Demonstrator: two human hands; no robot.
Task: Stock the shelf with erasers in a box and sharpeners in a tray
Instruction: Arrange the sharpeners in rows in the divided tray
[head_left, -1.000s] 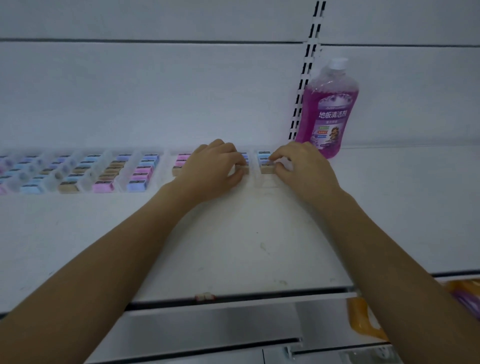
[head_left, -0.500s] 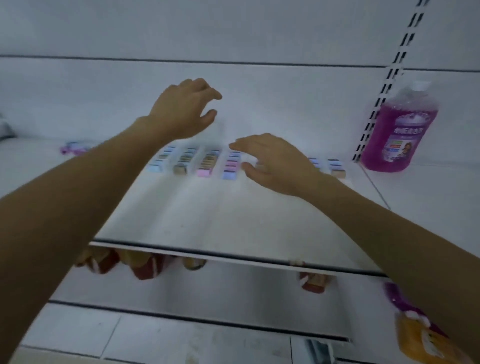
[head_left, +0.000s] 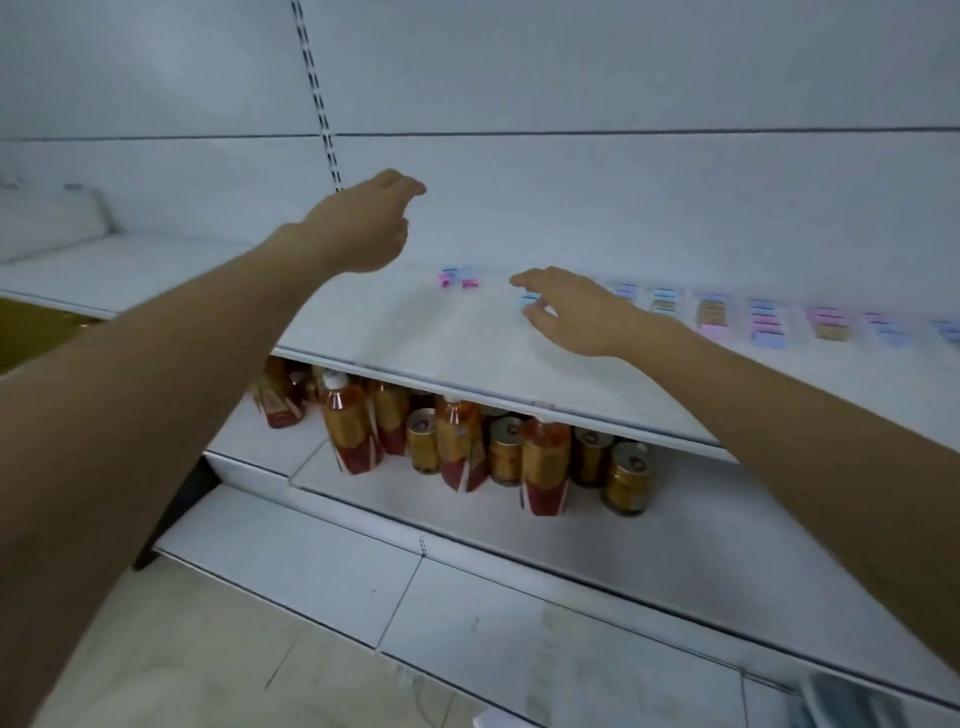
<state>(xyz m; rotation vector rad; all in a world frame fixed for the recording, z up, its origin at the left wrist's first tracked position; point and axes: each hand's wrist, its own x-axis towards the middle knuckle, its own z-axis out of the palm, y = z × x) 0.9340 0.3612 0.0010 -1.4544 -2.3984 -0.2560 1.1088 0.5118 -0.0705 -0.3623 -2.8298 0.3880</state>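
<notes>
**A:** ok, what's closest to the camera?

**B:** pale floor tiles (head_left: 182, 649) at the bottom. then a low shelf (head_left: 675, 545) with orange-brown bottles (head_left: 353, 431) and gold cans (head_left: 626, 478), all upright and bunched under the lip of the shelf above.

**A:** and the shelf that matters?

**B:** that's the white upper shelf (head_left: 415, 332), one level up. both bare forearms reach in over its front edge. the right hand (head_left: 582, 317) is low over it, fingers stretched out and a bit spread, not gripping anything. its thumb and fingertips are right by a blue eraser (head_left: 530, 299) at the left end of the row. touching or just above it, can't tell, it's all smeary.

**A:** left hand?

**B:** the left hand (head_left: 363, 228) is up in the air, higher than the right and further left. fingers loosely bent, nothing in it.

**A:** so where's the stock?

**B:** the erasers (head_left: 763, 325) sit in short columns toward the back of the upper shelf, running from the right hand out to the right edge. blue, pink, tan. can't make out whether there's a clear box round them. left of the row, apart from it, a few small pink and blue pieces (head_left: 460, 278) lie loose, too blurry to say what they are.

**A:** behind all that?

**B:** a white back panel (head_left: 623, 208), with a slotted upright rail (head_left: 317, 98) above the left hand.
</notes>
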